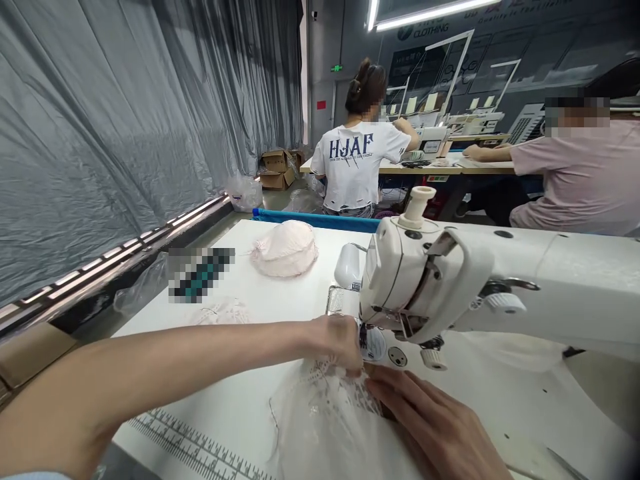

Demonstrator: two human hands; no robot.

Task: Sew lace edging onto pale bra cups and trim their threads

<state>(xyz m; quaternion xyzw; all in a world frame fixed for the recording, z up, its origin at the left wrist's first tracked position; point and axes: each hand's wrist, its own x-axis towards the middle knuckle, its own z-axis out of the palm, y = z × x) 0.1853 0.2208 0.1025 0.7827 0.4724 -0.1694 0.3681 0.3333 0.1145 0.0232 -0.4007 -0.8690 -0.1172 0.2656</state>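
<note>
Sheer white fabric (320, 427) with a lacy gathered edge lies in front of the sewing machine (400, 267), running up to its presser foot. My left hand (343, 340) is closed on the fabric's far edge, just left of the needle area; its fingertips are partly hidden. On the right side, my right hand (435, 417) holds the same fabric near the foot, its long fingers pointing at the needle and close to the left fingertips. The needle itself is hard to make out.
A pale pink gathered fabric piece (285, 249) lies behind my left arm, with a lacy scrap (223, 311) nearer. A printed ruler (195, 443) crosses the table's front left. Metal-tipped tool (565, 462) lies front right. Two people work at machines beyond.
</note>
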